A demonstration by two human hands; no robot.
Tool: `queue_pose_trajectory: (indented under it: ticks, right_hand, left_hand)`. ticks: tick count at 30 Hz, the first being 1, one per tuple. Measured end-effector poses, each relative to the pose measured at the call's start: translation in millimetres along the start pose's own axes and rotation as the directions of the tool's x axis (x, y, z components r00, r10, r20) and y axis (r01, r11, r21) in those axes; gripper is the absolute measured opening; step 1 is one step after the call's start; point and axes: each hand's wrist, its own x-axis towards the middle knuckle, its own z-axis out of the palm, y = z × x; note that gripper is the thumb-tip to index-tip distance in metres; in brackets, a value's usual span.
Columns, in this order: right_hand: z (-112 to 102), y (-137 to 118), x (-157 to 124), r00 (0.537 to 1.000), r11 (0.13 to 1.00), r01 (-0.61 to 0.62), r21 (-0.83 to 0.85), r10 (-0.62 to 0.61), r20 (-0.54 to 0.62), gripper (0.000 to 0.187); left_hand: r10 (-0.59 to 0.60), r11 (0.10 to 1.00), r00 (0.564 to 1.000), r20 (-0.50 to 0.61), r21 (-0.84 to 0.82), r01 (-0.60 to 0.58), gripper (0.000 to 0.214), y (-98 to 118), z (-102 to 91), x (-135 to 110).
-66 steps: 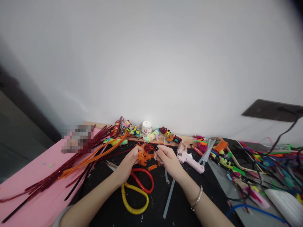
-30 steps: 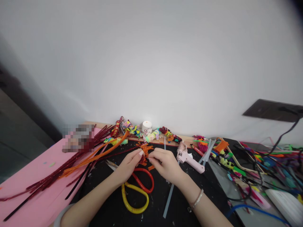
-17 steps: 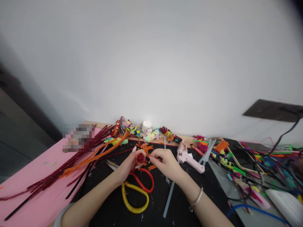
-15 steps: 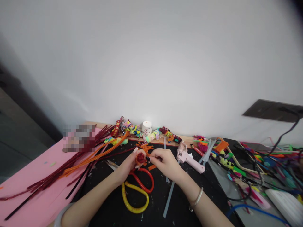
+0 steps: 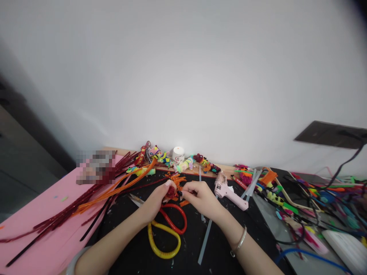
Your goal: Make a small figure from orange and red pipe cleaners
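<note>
My left hand (image 5: 156, 200) is closed around a small red glittery pipe-cleaner piece (image 5: 171, 191), partly hidden by the fingers. At its right side my right hand (image 5: 199, 196) pinches a tiny black bit (image 5: 180, 193) against or close to the red piece; whether they touch I cannot tell. Scissors (image 5: 164, 255) with one yellow and one red handle loop lie under my left wrist, blades pointing left. Short orange pipe-cleaner pieces (image 5: 183, 203) lie around and behind the hands. A pale pink glue gun (image 5: 233, 198) rests right of my right hand.
Long dark-red pipe cleaners (image 5: 67, 208) and orange pipe cleaners (image 5: 111, 191) spread over the pink surface (image 5: 43, 229) at left. Small colourful figures (image 5: 185, 164) and a white paper cup (image 5: 178, 154) stand along the wall. Glue sticks (image 5: 205, 242), cables and mixed craft pieces (image 5: 286, 202) lie right.
The red piece has turned slightly within my left hand, and my left fingers have shifted a little. My right hand has barely moved.
</note>
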Motion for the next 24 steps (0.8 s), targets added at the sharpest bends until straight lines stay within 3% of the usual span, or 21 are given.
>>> queue_pose_trajectory:
  ticks: [3, 6, 8, 10, 13, 16, 18, 20, 24]
  right_hand:
    - [-10.2, -1.3, 0.6, 0.999, 0.996, -0.012, 0.083, 0.015, -0.030, 0.023]
    - [-27.9, 3.9, 2.3, 0.984, 0.998, 0.008, 0.066, 0.004, -0.178, 0.026]
    - [-37.7, 11.7, 3.4, 0.972, 0.999, -0.023, -0.049, 0.011, -0.235, 0.030]
    - [-41.1, 20.5, 3.8, 0.963, 0.961, -0.136, -0.240, 0.071, -0.260, 0.029]
    - [-34.0, 28.4, 3.2, 0.958, 0.808, -0.266, -0.526, 0.158, -0.241, 0.027]
    - [-27.0, 26.4, 1.0, 0.975, 0.747, -0.215, -0.629, 0.124, -0.186, 0.023]
    - [-31.0, 22.7, -2.9, 0.970, 0.723, -0.230, -0.651, 0.113, -0.216, 0.023]
    - [-42.1, 20.9, -10.9, 0.937, 0.672, -0.337, -0.659, 0.170, -0.305, 0.025]
    - [-64.0, 29.0, -35.9, 0.799, 0.429, -0.597, -0.678, 0.389, -0.458, 0.029]
  left_hand:
    - [0.041, 0.997, 0.999, 0.016, -0.060, -0.040, 0.053, -3.0, -1.2, 0.4]
    - [0.065, 0.996, 0.998, 0.013, -0.060, -0.064, 0.046, -3.1, -1.9, -0.2]
    - [0.044, 0.999, 0.999, 0.000, -0.016, -0.044, 0.037, -1.1, -1.1, -0.6]
    - [0.010, 0.998, 1.000, -0.019, 0.062, -0.009, 0.031, 1.4, 0.6, -1.0]
    - [0.000, 0.978, 0.998, -0.061, 0.210, 0.013, 0.024, 3.9, 3.0, -2.0]
    - [0.001, 0.954, 0.997, -0.078, 0.300, 0.023, 0.022, 5.7, 3.8, -3.6]
    - [0.001, 0.944, 0.998, -0.057, 0.329, 0.018, 0.023, 7.6, 3.7, -4.6]
    - [0.021, 0.927, 0.999, -0.032, 0.375, -0.008, 0.023, 9.5, 3.6, -5.3]
    - [0.078, 0.890, 0.997, -0.014, 0.452, -0.063, 0.031, 11.2, 3.6, -5.8]
